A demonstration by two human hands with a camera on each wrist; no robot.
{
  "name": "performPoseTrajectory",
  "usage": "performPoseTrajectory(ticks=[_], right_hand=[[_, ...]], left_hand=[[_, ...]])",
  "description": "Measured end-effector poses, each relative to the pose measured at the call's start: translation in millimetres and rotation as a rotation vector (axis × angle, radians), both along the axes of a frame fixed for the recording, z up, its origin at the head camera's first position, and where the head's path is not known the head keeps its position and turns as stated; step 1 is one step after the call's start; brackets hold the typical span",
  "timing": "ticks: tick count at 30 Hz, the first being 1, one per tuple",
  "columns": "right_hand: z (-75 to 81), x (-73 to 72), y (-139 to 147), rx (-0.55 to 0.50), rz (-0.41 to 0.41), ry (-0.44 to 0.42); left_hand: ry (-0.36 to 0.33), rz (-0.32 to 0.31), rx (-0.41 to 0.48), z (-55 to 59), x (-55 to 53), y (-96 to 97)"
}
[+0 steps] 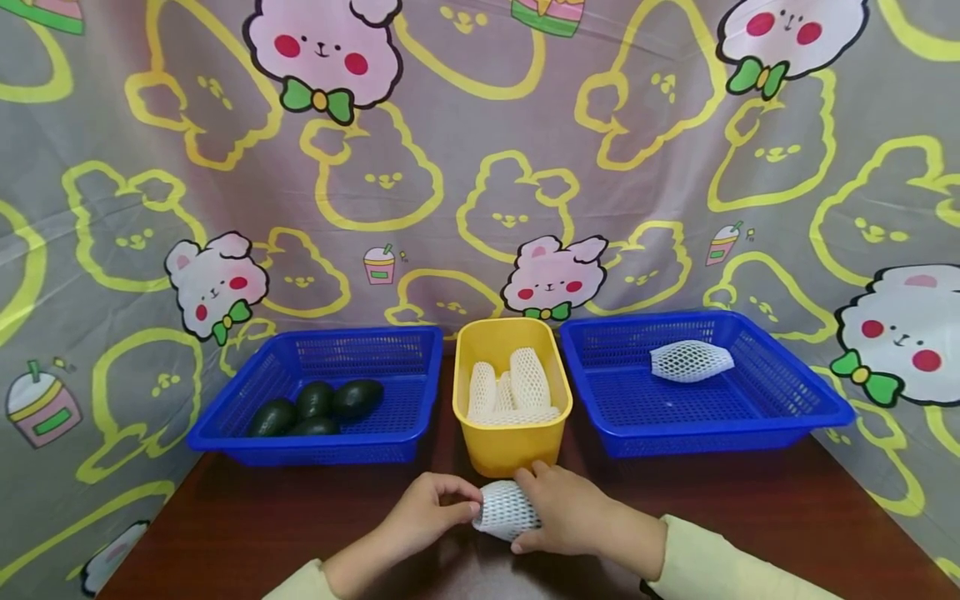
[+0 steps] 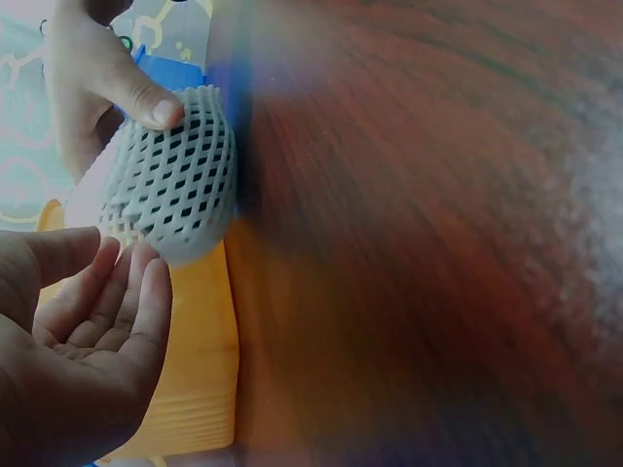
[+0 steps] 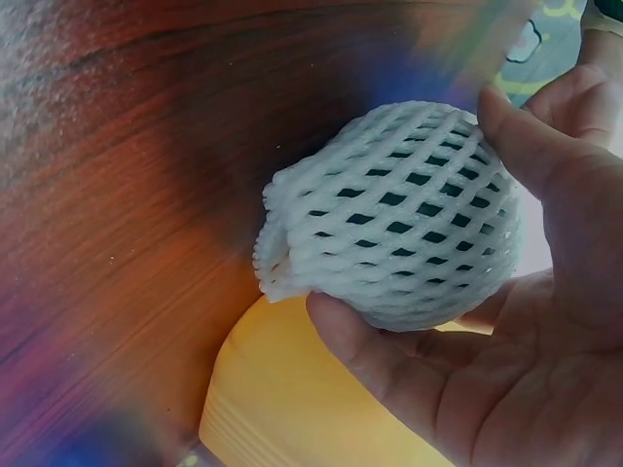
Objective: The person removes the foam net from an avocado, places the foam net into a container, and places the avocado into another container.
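Observation:
A white foam net sleeve covers a dark green fruit, likely an avocado, that shows through its mesh. My right hand grips the wrapped fruit from the right, thumb on one side and fingers on the other. At the sleeve's left end, my left hand pinches the net's edge between thumb and fingertips. In the left wrist view, the left hand is close under the sleeve. The wrapped fruit is low over the table, just in front of the yellow bin.
Several dark green avocados lie in the left blue basket. Inside the yellow bin stand several white foam sleeves. The right blue basket contains one wrapped fruit. A patterned curtain hangs behind the brown table.

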State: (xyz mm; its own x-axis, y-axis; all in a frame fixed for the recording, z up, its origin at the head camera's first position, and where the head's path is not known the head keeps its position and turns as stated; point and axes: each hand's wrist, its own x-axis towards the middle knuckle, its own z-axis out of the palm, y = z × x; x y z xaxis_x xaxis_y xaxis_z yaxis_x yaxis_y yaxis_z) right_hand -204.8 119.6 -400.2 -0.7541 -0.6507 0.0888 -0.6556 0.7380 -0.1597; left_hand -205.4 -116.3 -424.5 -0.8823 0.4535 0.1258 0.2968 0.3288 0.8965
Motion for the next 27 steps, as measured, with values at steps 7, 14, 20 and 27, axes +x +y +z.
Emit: performPoseTrajectory(ticks=[7, 14, 20, 27], right_hand=[[-0.6, 0.5, 1, -0.002, 0.002, 0.012], [-1.4, 0.4, 1, 0.005, 0.003, 0.005], [-0.7, 0.7, 1, -0.007, 0.008, 0.007], [2.4, -2.8, 9, -0.019, 0.034, -0.036]], left_hand=[[0.112, 0.009, -0.075, -5.2, -3.1, 7.1], [0.102, -0.001, -0.079, -6.8, -4.1, 12.3], [0.132, 0.014, -0.117, -7.5, -6.0, 14.4], [0.13, 0.015, -0.116, -9.8, -7.9, 15.2]])
